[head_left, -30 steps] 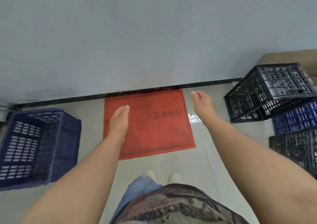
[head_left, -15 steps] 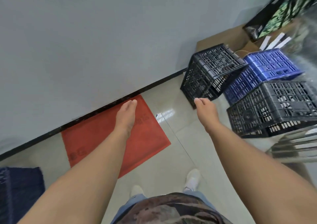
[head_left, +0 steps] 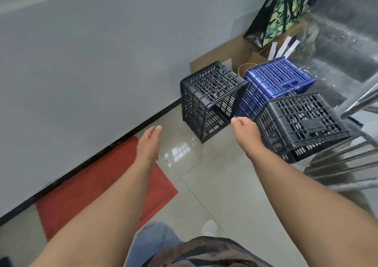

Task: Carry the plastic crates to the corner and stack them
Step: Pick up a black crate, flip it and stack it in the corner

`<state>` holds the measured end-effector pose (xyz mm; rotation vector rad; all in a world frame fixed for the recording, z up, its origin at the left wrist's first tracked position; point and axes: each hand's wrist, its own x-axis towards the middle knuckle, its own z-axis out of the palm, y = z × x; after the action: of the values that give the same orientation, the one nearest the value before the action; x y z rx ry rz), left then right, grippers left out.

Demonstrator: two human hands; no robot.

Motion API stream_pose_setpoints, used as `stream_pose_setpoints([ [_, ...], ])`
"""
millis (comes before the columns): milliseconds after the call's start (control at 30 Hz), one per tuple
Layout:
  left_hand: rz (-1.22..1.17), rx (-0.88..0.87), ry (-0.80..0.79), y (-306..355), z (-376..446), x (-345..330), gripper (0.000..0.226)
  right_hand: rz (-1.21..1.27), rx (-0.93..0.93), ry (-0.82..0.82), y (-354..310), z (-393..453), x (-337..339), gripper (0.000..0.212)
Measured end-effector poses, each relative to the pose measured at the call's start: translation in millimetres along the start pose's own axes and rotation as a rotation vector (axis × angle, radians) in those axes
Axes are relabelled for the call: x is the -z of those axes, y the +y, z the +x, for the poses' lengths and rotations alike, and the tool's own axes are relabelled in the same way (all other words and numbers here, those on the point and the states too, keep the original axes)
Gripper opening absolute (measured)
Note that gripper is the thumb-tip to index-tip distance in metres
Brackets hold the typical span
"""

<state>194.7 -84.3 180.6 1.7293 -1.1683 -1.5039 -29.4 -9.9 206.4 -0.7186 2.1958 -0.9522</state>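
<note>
One head-worn camera looks forward and steeply down, tilted sideways, over both outstretched forearms at the floor [head_left: 214, 185] (wall [head_left: 92, 72] close on the left), crates [head_left: 212, 101] near ahead.

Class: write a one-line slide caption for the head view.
Empty left hand and right hand reach toward three plastic crates beside the wall.

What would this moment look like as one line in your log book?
left hand: open, empty | right hand: open, empty | black crate, blue crate, grey crate: grouped on floor, unstacked
</note>
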Motion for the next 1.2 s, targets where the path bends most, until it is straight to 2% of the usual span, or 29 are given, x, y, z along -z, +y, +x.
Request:
stream_pose_setpoints([
  [133,0.040,0.024,0.031,15.5,14.2,-27.0,0.049,-0.021,0.035,0.009,-3.0,43.4,9.3,0.029],
  [233,0.012,0.042,0.041,27.8,33.7,-38.2,0.052,-0.016,0.018,-0.047,-9.6,74.7,5.5,0.020],
  [300,-0.012,0.053,0.033,34.3,52.4,-45.0,0.046,-0.011,-0.014,-0.074,-16.9,97.6,-1.2,0.037],
  [367,-0.035,0.065,0.021,41.0,70.6,-53.1,0.040,-0.030,-0.041,-0.088,-23.6,117.1,-6.8,0.044],
  [833,-0.038,0.131,-0.009,79.5,158.5,-118.3,0.046,-0.110,-0.094,-0.095,-37.8,228.9,-0.6,0.046],
  [1033,-0.050,0.181,0.009,74.2,181.8,-150.7,0.030,-0.153,-0.084,-0.160,-32.3,279.1,4.3,0.044],
  [1200,-0.072,0.239,0.086,73.4,196.1,-180.5,0.023,-0.220,-0.051,-0.249,-21.4,332.3,9.5,0.044],
])
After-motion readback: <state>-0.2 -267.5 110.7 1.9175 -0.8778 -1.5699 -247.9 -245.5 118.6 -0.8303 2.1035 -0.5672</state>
